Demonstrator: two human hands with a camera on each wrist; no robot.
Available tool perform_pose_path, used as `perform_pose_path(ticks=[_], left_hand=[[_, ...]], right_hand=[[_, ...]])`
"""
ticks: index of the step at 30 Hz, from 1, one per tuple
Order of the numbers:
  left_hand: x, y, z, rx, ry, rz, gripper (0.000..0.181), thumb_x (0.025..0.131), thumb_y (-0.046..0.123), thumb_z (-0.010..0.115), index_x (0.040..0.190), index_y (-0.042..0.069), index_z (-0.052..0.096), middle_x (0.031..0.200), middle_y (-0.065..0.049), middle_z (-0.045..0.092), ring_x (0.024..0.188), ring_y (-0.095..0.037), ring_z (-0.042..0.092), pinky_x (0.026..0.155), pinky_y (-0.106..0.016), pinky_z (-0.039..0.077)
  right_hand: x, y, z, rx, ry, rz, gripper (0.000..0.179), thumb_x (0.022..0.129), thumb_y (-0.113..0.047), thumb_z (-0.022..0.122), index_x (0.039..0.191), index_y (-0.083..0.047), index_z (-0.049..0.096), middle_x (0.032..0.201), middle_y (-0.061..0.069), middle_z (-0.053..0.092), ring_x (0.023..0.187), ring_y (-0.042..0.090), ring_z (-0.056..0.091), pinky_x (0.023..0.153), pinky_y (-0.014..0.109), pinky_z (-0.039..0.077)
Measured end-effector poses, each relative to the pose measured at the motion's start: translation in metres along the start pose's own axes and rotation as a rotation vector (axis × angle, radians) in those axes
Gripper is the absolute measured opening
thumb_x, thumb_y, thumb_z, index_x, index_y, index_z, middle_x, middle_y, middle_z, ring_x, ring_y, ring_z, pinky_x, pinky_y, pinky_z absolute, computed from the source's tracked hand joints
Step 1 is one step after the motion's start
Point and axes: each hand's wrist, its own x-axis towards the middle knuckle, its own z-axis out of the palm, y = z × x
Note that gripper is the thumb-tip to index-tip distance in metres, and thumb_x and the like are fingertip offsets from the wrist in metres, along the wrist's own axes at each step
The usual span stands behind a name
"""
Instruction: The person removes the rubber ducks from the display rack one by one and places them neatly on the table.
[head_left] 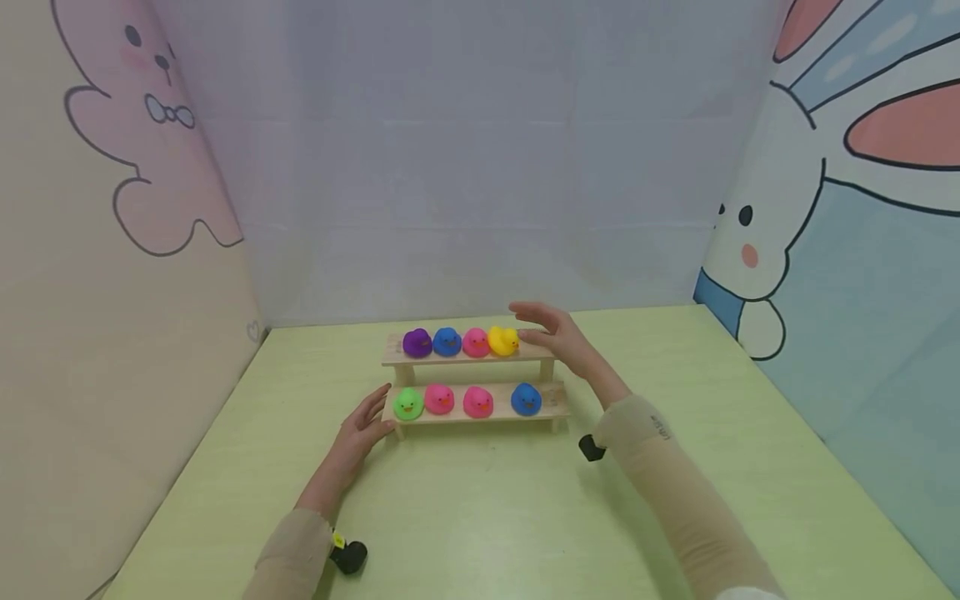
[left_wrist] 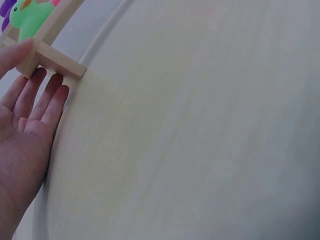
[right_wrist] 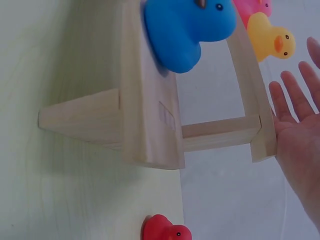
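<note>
A two-tier wooden stand [head_left: 450, 419] holds several rubber ducks. Along its upper shelf sit a purple duck [head_left: 417, 342], a blue duck [head_left: 447, 342], a pink duck [head_left: 476, 342] and, turned sideways, a yellow duck [head_left: 503, 341]. The lower shelf carries a green duck [head_left: 408, 404], two pink ducks [head_left: 439, 398] and, past a gap, another blue duck [head_left: 527, 399]. My left hand [head_left: 362, 429] holds the lower shelf's left end between thumb and fingers. Right of the yellow duck, my right hand [head_left: 558, 333] hovers with extended fingers, apart from the duck and holding nothing.
A red duck [right_wrist: 165, 229] shows at the bottom of the right wrist view, beyond the stand's right end. The pale green table [head_left: 465, 517] meets a back wall [head_left: 480, 167] and two side walls with cartoon animals.
</note>
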Motion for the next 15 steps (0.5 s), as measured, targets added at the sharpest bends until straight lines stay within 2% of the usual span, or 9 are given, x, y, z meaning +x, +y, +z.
perform_pose_path(ticks=[7,15], left_hand=[[0.0014,0.0015,0.0007,-0.002,0.013,-0.012,0.071,0.097,0.014,0.059,0.158,0.020,0.024,0.162,-0.016,0.027,0.144,-0.039,0.036,0.122,-0.053,0.025],[0.0025,0.0006,0.0006,0.018,0.026,-0.025,0.070,0.097,0.014,0.059,0.157,0.022,0.026,0.161,-0.013,0.031,0.142,-0.034,0.040,0.121,-0.050,0.028]], right_hand=[[-0.0004,0.0048,0.0017,0.021,-0.042,-0.038,0.047,0.098,-0.010,0.059,0.144,-0.011,0.050,0.149,0.012,0.049,0.137,0.030,0.046,0.116,0.047,0.040],[-0.0011,0.0026,0.0026,-0.002,-0.078,-0.029,0.047,0.097,-0.009,0.061,0.143,-0.008,0.051,0.149,0.013,0.050,0.139,0.032,0.045,0.119,0.047,0.035]])
